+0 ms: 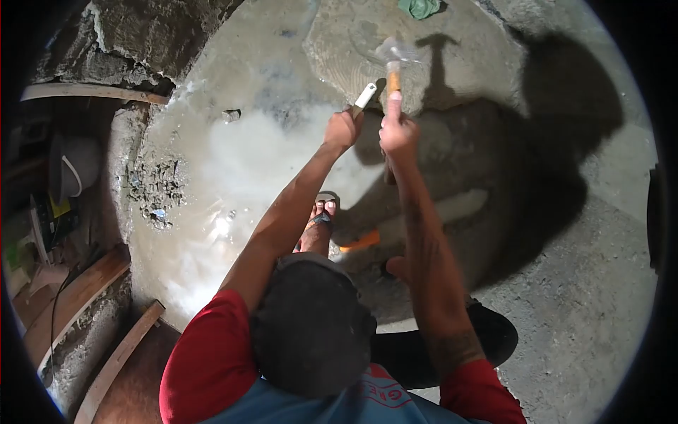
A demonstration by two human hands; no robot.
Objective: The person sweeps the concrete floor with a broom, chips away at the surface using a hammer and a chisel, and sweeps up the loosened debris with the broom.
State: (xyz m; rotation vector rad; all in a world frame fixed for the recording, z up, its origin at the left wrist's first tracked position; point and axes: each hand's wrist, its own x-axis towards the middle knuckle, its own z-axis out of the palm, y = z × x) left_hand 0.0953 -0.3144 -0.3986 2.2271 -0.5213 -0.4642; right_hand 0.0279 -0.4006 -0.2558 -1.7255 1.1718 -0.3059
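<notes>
My left hand (pixel 342 130) is closed round a white-handled tool (pixel 365 97), whose pale end points up and to the right; its lower part is hidden. Just to the right, my right hand (pixel 399 134) grips a hammer (pixel 394 78) by its wooden handle, the thumb lying along it. The hammer's head is blurred and sits above both hands, over the rough grey floor (pixel 332 42). The handle's lower end shows beneath my right hand. The two hands are close together but apart.
Green crumpled material (pixel 420 7) lies at the top. Near my sandalled foot (pixel 319 225) is an orange object (pixel 360 242). Loose rubble (pixel 159 185) is at the left, beside wooden boards (pixel 116 360) and a grey bucket (pixel 74 166). Shadows cover the floor at right.
</notes>
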